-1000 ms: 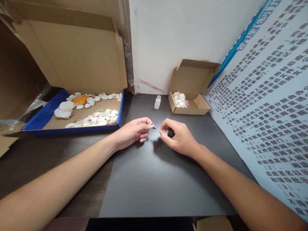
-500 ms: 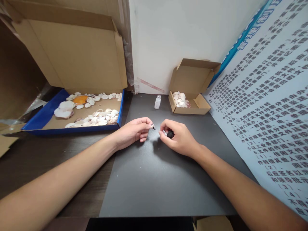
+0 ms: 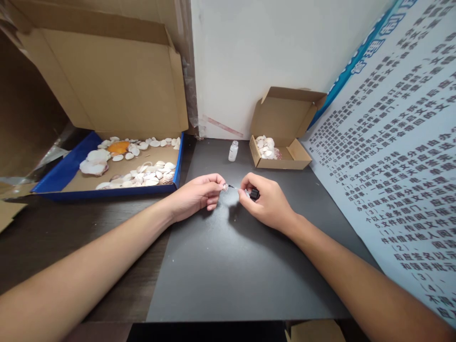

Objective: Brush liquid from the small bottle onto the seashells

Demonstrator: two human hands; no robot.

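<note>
Between the thumb and fingertips of my left hand (image 3: 195, 197) is a small pale, ridged shell (image 3: 225, 187). My right hand (image 3: 269, 202) is closed around a small applicator brush with a black cap (image 3: 254, 194). Its thin dark tip points left and meets the shell's right edge; whether it touches is too small to tell. Both hands hover just above the dark grey mat (image 3: 213, 275). Behind them a small clear bottle (image 3: 233, 151) with a white label stands upright without its cap.
At the left lies an open blue-edged cardboard box (image 3: 123, 191) holding many white shells and an orange one. A smaller open cardboard box (image 3: 285, 164) with shells sits at the back right. A white wall panel (image 3: 249, 57) and a printed poster (image 3: 402, 156) enclose the table.
My right hand has shifted slightly right and up with the brush. The dark tip now lies flatter, higher along the shell's edge. My left hand has hardly moved.
</note>
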